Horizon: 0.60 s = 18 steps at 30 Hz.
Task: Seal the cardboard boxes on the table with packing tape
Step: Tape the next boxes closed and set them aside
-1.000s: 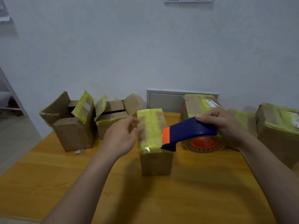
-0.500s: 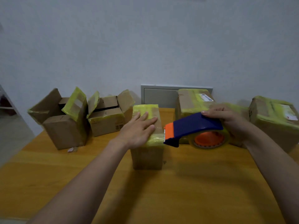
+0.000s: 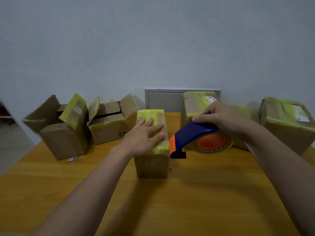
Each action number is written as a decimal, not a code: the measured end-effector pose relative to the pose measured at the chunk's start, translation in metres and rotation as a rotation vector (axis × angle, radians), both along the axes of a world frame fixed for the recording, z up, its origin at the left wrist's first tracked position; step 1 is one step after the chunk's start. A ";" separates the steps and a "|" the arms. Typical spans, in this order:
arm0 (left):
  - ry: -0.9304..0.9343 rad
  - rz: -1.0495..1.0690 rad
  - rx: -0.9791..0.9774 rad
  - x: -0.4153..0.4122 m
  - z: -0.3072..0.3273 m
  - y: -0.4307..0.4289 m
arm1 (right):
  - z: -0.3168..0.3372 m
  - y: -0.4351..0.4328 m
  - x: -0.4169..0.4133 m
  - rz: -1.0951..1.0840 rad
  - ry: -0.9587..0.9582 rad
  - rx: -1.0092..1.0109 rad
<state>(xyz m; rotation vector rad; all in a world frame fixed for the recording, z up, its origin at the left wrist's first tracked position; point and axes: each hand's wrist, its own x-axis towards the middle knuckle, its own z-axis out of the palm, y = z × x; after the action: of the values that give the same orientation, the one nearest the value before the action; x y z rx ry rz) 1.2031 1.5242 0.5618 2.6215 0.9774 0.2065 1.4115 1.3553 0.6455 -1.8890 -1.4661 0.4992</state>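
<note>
box (image 3: 152,165): stood centrally on tabletop (image 3: 196,201), top already taped | left grip (image 3: 143,136): laid flat, fingers straight, pressed on box top | right grip (image 3: 223,120): curled round tape dispenser (image 3: 192,133), held just beside box | handling: judged light, stiff-walled, tape slick; best steadied from above

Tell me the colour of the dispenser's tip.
Tip orange, dispenser body dark blue; head view.

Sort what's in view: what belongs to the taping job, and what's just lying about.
Job: tape dispenser in right hand; middle box under left hand; left open box; second open box; rear taped box; far-right taped box; taped box between them.
Lying about: paper scrap; grey wall panel.
</note>
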 end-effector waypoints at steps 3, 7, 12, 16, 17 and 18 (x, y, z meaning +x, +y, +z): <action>-0.006 -0.011 0.005 0.001 0.002 0.001 | 0.007 0.005 -0.006 -0.034 -0.105 -0.023; -0.047 -0.049 -0.022 -0.003 0.002 0.003 | -0.024 0.003 -0.022 -0.012 -0.248 -0.095; 0.035 0.012 -0.008 0.001 0.015 -0.006 | -0.041 0.008 -0.026 -0.018 -0.171 0.036; 0.115 0.141 0.043 0.012 0.020 -0.019 | -0.036 0.010 -0.022 -0.086 -0.215 0.071; 0.156 0.179 0.049 0.011 0.020 -0.020 | -0.036 0.008 -0.019 -0.099 -0.184 0.084; 0.194 0.228 0.049 0.007 0.021 -0.021 | -0.036 0.007 -0.017 -0.115 -0.147 0.108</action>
<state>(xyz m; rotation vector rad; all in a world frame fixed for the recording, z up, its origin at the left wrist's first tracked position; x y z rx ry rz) 1.2104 1.5036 0.5825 2.6077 1.3548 0.0299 1.3946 1.3620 0.6095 -1.9443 -1.4369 0.2277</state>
